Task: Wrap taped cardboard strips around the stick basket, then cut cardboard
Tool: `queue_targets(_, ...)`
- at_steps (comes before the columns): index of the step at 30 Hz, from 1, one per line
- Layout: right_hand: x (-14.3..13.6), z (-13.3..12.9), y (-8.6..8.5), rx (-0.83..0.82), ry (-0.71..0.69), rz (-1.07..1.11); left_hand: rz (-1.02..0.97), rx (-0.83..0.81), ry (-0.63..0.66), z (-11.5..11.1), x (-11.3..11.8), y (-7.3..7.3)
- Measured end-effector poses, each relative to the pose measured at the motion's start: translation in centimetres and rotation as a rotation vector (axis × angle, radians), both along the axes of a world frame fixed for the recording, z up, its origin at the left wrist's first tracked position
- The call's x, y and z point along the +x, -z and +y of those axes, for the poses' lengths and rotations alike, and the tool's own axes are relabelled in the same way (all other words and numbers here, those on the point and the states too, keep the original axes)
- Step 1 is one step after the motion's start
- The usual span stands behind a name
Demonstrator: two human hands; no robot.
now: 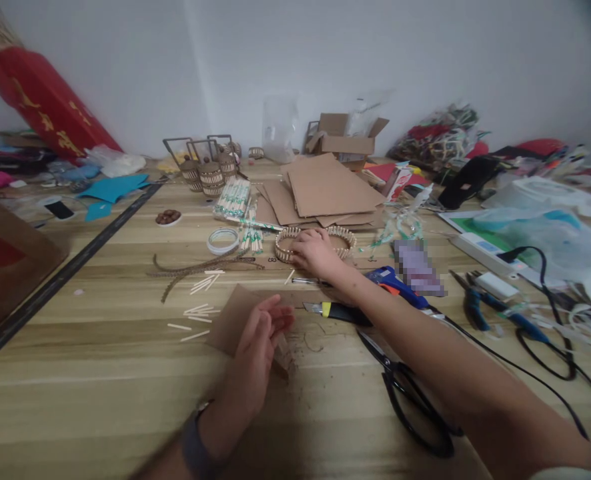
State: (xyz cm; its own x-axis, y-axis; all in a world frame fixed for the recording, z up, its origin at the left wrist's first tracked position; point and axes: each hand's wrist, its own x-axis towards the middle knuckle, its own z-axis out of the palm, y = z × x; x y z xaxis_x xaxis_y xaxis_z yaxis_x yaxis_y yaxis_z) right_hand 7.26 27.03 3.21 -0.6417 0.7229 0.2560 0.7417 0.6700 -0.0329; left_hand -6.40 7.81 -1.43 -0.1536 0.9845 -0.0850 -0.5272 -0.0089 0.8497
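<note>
Viewing from the head camera: my right hand (313, 253) is over the stickwork rings (280, 245), mid-table, just nearer than the stacked cardboard sheets (333, 190). Fingers bent down and fairly close together, touching the ringwork; exact grip hidden, can't tell if pinched.

Ringwork look: low curved bands, short pale pegs side by side with darker gaps, rounded outline, open middle. It shows left and right of my hand; can't tell if two separate rings or joined, hand covers the center.

My left hand (260, 343) is nearer, above the table (100, 400), beside a brown cardboard piece (228, 320). Fingers loosely curled, slightly spread, thumb raised; something clear and blurry sits by the palm, can't tell if held. Dark band on the wrist.

Left of the cardboard piece: loose pale sticks (200, 311), scattered in small groups. Farther: brown strands (185, 272), a white tape roll (223, 250), a bag of green-marked sticks (233, 200). Far left: handled stick baskets (210, 180), peg-banded like the ringwork.

Right of my left hand: yellow-black utility knife (340, 312), blade pointing left; black-handled scissors (410, 397) nearer, slightly open. Blue glue gun (395, 285) beyond my right forearm, pliers (475, 307) farther right.
</note>
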Motion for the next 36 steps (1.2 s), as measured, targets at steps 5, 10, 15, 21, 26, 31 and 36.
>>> queue_targets(5, 0.1, -0.5, 0.6, -0.006, 0.001, 0.008, 0.184, 0.041, 0.081, -0.9, -0.3, 0.0)
queue_targets(10, 2.4, -0.3, -0.7, 0.030, 0.067, 0.089, 0.451, 0.175, 0.200, -1.6, -0.8, -1.1)
queue_targets(15, 8.8, 1.2, -2.0, 0.028, 0.256, 0.141, 0.823, 0.166, 0.396, -2.1, -0.4, -2.1)
queue_targets(21, 11.6, 0.9, -1.0, -0.013, 0.223, 0.047, 0.997, 0.254, 0.457, -2.3, 0.3, -2.4)
queue_targets(26, 10.6, 0.7, -0.6, 0.023, 0.191, 0.023, 1.094, 0.221, 0.449, -2.3, -0.1, -2.3)
queue_targets(31, 11.0, -0.3, -2.8, 0.081, 0.200, 0.066, 1.175, 0.479, 0.375, -2.3, -0.3, -2.4)
queue_targets(36, 11.0, -5.1, -5.3, 0.180, 0.083, 0.172, 1.487, 0.854, 0.378, -2.7, -0.1, -3.2)
